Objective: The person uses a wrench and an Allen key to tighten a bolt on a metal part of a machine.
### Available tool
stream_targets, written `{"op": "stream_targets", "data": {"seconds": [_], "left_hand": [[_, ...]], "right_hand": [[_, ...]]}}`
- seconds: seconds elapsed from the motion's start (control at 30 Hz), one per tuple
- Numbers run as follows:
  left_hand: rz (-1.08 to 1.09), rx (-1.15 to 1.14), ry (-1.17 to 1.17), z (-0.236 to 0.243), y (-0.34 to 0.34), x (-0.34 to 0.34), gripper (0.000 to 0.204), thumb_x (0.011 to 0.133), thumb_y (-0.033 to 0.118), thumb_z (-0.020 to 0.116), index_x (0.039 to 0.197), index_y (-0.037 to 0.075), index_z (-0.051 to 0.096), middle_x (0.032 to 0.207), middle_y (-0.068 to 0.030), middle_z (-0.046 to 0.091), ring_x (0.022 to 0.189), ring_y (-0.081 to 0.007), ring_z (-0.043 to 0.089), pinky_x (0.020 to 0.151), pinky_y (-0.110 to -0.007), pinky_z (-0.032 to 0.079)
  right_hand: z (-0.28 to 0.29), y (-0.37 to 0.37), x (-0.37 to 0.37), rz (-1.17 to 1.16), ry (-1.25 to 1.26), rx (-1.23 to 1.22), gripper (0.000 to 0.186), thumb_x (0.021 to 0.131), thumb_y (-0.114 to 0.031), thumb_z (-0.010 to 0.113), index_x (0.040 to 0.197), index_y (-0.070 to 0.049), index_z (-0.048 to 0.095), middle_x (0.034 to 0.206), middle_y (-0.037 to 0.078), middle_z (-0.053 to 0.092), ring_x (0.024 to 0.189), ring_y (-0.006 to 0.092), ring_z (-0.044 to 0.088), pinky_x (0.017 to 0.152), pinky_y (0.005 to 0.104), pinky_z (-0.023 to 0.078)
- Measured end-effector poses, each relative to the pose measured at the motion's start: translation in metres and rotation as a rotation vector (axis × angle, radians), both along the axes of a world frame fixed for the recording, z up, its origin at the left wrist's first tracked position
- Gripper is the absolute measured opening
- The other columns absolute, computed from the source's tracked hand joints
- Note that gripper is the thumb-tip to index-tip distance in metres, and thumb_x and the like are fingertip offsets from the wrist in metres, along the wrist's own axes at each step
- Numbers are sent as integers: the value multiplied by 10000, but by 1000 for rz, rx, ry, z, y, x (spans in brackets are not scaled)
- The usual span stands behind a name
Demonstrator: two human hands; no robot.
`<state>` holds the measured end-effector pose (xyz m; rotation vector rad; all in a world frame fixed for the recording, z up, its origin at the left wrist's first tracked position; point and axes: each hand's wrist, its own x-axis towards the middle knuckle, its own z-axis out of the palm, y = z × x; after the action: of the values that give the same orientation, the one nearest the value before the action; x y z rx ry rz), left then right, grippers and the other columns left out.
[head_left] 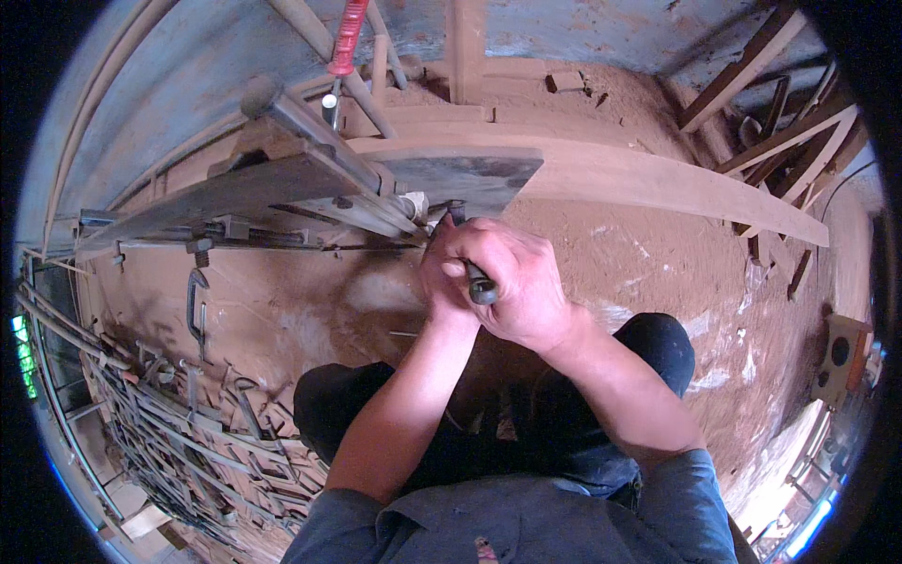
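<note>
My right hand (pixel 521 273) is closed around a dark-handled tool (pixel 482 285), its rounded end poking out toward me between the fingers. My left hand (pixel 443 274) is also closed, pressed against the right one and on the same tool. What kind of tool it is stays hidden by the fingers. Just beyond the hands, a dark tip of metal shows beside a pale bolt-like fitting (pixel 413 203). That fitting sits at the near end of a metal rail (pixel 329 155), which lies across a dark flat metal plate (pixel 470 174).
A long wooden board (pixel 676 179) runs right behind the plate. A red-gripped metal bar (pixel 348 38) rises at the back. One G-clamp (pixel 195 310) hangs at left, above heaped metal clamps (pixel 216 414). Timber pieces (pixel 799 141) lean at right, near a box with round holes (pixel 839 362).
</note>
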<state>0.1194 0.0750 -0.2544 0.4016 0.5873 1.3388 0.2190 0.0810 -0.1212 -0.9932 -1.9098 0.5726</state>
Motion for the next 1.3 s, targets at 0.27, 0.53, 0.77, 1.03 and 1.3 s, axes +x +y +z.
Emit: {"op": "stream_targets", "data": {"seconds": [0.27,0.53,0.77,1.03,1.3], "left_hand": [[58,-335,-197,55,11,14,426,952,375,335,1155,45,513,1116,-105,585,1056,-238,557,915,-401,431],[-41,49,-560,12,4,8,378,889,352,391,1069,53,534,1046,-125,577,1047,-253,557,905,-425,449],[-25,-245,-408,36,9,7,395,951,382,323,1072,77,544,1045,-84,598,1019,-233,566,920,-396,433],[134,-561,-78,47,-1,11,225,969,292,411,1047,119,530,928,-49,616,771,-171,586,674,-299,454],[221,-465,-134,49,3,18,182,952,228,509,1029,63,521,945,-52,609,818,-173,615,719,-271,523]], "right_hand": [[-5,18,0,-178,309,-285,124,817,-41,635,922,-40,569,818,97,623,710,205,627,660,296,500],[-1,15,-3,108,0,-44,110,812,-58,608,894,-61,534,786,98,597,708,257,623,637,330,512],[-2,13,0,65,-104,26,179,750,-75,650,896,-83,549,778,91,605,738,265,634,654,338,518],[-11,5,24,-305,696,-650,194,952,-230,492,853,-65,511,790,80,606,599,143,553,521,299,463],[-69,7,52,-485,1534,-1090,276,988,-304,355,898,-81,489,805,80,575,626,196,529,583,339,456]]}}
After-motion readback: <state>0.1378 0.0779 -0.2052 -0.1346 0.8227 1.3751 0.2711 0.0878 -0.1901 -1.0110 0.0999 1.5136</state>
